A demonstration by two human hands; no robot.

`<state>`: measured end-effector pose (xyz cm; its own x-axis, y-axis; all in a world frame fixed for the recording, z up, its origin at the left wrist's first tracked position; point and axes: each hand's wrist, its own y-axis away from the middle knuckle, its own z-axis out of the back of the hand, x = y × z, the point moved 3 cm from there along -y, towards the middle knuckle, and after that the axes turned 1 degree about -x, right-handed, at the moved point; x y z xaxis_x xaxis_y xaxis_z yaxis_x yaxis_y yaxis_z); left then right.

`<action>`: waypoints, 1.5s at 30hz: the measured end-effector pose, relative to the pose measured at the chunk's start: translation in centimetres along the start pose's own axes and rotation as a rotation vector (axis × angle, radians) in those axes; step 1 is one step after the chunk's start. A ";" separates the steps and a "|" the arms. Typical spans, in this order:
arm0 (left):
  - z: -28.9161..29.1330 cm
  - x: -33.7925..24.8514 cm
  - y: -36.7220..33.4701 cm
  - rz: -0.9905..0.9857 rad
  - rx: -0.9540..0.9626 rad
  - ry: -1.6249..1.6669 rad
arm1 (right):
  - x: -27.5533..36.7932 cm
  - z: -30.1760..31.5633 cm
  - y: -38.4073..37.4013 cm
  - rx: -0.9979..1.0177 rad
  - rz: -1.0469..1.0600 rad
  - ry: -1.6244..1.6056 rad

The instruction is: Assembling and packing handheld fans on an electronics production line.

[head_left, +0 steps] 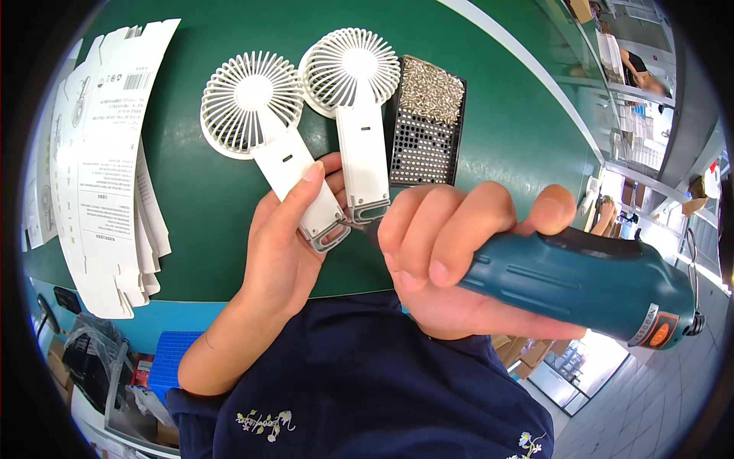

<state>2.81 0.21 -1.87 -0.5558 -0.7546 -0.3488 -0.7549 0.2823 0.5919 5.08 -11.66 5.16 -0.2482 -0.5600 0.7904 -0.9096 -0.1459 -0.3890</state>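
My left hand [287, 229] is closed around the handle of a white handheld fan [294, 172], thumb on top. The fan's round slatted head points away from me and its grey loop end is toward me. A second white handheld fan [362, 153] lies just to the right, its handle by my left fingertips. My right hand [459, 252] is wrapped round a teal electric screwdriver [566, 287], held slanting. Its tip points left at the grey loop end of the held fan; whether it touches a screw is hard to make out.
Behind my right hand lies a black screw tray [426, 122], loose silver screws heaped at its far end and rows of screws in its holes. Flattened white printed cartons [107, 168] are stacked at the left of the green table [497, 138]. Another person's arm [605, 216] shows far right.
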 end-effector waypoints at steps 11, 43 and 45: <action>0.3 -0.1 0.3 -0.003 0.009 -0.037 | -0.9 1.6 -1.7 0.012 -0.078 -0.154; 1.0 0.8 0.3 -0.114 0.005 0.106 | -3.6 4.1 -0.6 -0.713 -0.149 -0.440; 1.3 0.8 0.2 -0.107 0.031 0.113 | -3.9 4.2 -0.4 -0.748 -0.155 -0.463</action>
<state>1.72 0.42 -2.96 -0.4298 -0.8429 -0.3236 -0.8192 0.2133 0.5324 7.80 -12.85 0.23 -0.0925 -0.8750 0.4752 -0.9414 0.2323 0.2444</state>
